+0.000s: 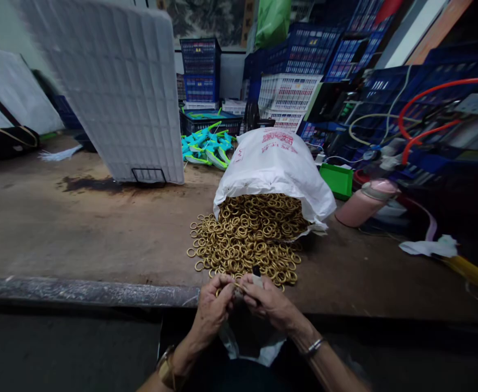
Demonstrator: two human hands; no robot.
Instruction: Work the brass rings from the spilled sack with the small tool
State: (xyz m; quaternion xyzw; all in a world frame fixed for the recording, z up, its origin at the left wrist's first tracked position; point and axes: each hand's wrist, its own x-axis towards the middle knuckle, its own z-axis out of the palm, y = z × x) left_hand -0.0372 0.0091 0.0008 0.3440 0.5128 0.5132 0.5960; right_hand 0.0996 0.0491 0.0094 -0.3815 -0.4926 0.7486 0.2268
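As the sack spills rings by the desk's near edge, my left hand and right hand pinch one ring.

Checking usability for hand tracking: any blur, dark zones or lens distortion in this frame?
Head view: fisheye bows the table edge and leans the white grid panel; ring pile and white sack evenly lit, no glare; crates at right and the foreground fall into shadow; left hand and right hand slightly soft, the ring between them barely resolved.

Red print on the white sack (blurred) is unreadable
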